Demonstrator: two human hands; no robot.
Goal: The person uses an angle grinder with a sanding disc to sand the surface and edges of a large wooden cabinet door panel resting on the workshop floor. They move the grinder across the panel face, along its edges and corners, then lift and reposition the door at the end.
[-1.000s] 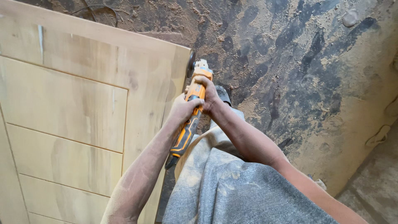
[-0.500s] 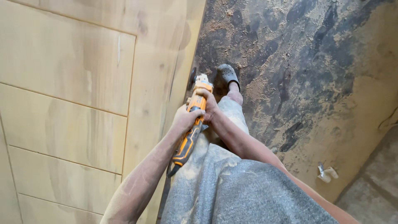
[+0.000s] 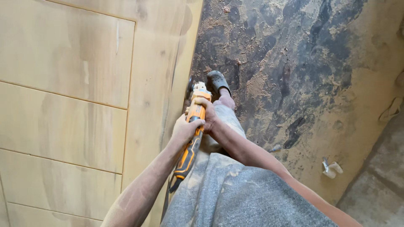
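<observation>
Both my hands grip an orange and black angle grinder (image 3: 190, 143). My left hand (image 3: 184, 129) wraps the middle of its body. My right hand (image 3: 208, 114) holds it nearer the head, where a dark disc (image 3: 190, 87) sits against the right edge of a large pale wooden panel (image 3: 84, 105). The panel has grooved rectangular sections and lies to my left. My foot in a dark clog (image 3: 217, 82) stands just beyond the grinder's head.
The floor (image 3: 303, 75) on the right is dark and covered with sawdust. A small crumpled white scrap (image 3: 331, 168) lies on it at the lower right. My grey dusty trousers (image 3: 235, 197) fill the bottom middle.
The view has shifted, so the panel's far end has left the frame. The grinder and both hands have moved along the panel's right edge, toward me.
</observation>
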